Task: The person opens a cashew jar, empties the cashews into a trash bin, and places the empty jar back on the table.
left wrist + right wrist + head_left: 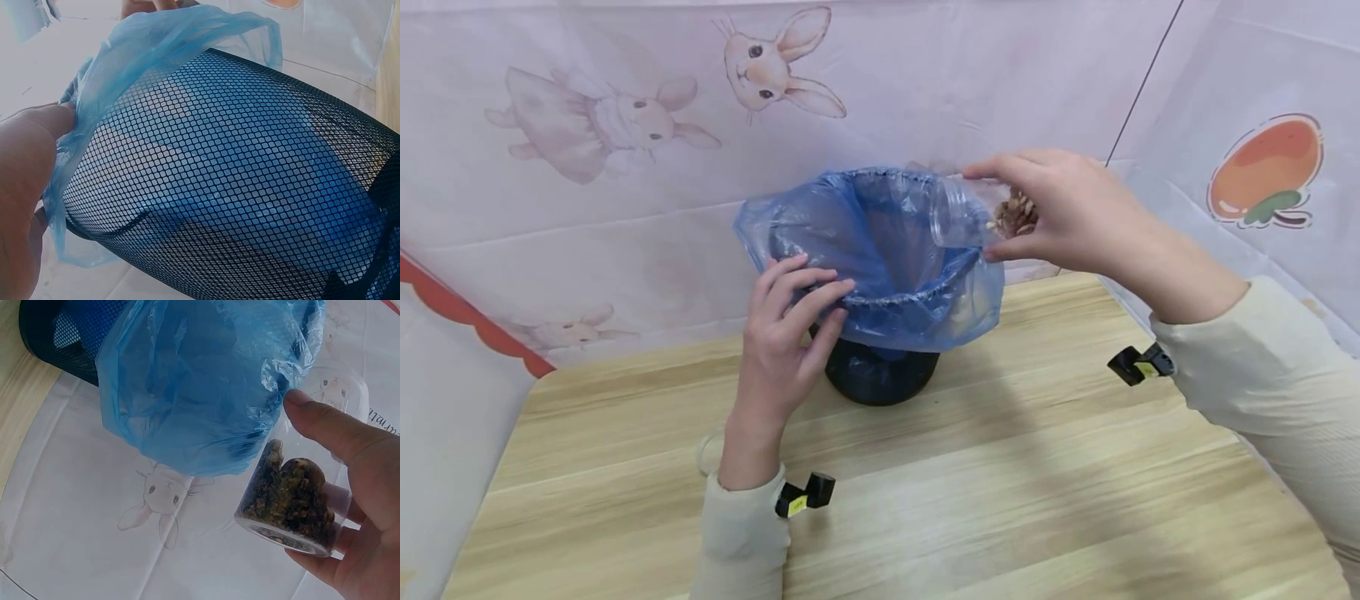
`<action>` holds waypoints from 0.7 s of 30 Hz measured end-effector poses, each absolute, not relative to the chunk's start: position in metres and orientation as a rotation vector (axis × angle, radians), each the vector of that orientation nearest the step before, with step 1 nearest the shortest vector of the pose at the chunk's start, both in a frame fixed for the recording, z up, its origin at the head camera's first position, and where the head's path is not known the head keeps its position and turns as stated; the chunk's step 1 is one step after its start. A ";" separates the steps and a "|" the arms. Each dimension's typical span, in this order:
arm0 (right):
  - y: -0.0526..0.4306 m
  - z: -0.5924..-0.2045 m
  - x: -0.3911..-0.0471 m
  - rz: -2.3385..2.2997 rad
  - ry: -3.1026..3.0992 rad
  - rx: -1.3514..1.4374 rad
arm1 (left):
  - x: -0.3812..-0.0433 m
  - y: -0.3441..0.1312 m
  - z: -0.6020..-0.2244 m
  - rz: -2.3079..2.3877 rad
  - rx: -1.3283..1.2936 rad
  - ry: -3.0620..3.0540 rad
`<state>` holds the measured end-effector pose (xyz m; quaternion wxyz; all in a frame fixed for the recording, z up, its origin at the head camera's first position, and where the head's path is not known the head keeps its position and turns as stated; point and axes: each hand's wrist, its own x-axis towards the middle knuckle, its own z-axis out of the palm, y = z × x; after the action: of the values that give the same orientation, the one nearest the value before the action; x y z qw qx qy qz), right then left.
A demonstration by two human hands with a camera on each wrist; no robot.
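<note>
A black mesh trash can (225, 162), lined with a blue plastic bag (820, 221), stands on the table. My left hand (786, 333) grips its near left rim, fingers over the folded bag and thumb on the outer side. At the far right of the rim, my right hand (1060, 208) holds a clear plastic jar (957, 212) between thumb and fingers. Tipped on its side, the jar has its mouth over the can's opening. Brown dried pieces (290, 500) lie toward the jar's bottom end.
The wood-grain table (1000, 500) extends in front of the can and to both sides. Close behind is a pale cloth backdrop (925, 75) with printed rabbits. Black wrist devices (805, 494) are on both sleeves.
</note>
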<state>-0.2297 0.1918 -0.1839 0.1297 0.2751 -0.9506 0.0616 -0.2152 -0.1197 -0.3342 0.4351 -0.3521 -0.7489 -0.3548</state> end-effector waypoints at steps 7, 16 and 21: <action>0.192 -0.183 -0.230 0.124 -2.751 0.828 | -0.215 -0.119 -0.335 -0.896 -0.876 -1.858; 0.191 -0.182 -0.229 0.070 -2.685 0.867 | -0.215 -0.119 -0.335 -0.898 -0.876 -1.857; 0.192 -0.183 -0.230 0.045 -2.658 0.881 | -0.215 -0.119 -0.334 -0.896 -0.878 -1.862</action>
<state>-0.2300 0.1923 -0.1825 0.1699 0.3100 -0.9353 0.0160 -0.2150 -0.1193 -0.3337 0.4333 -0.3526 -0.7474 -0.3596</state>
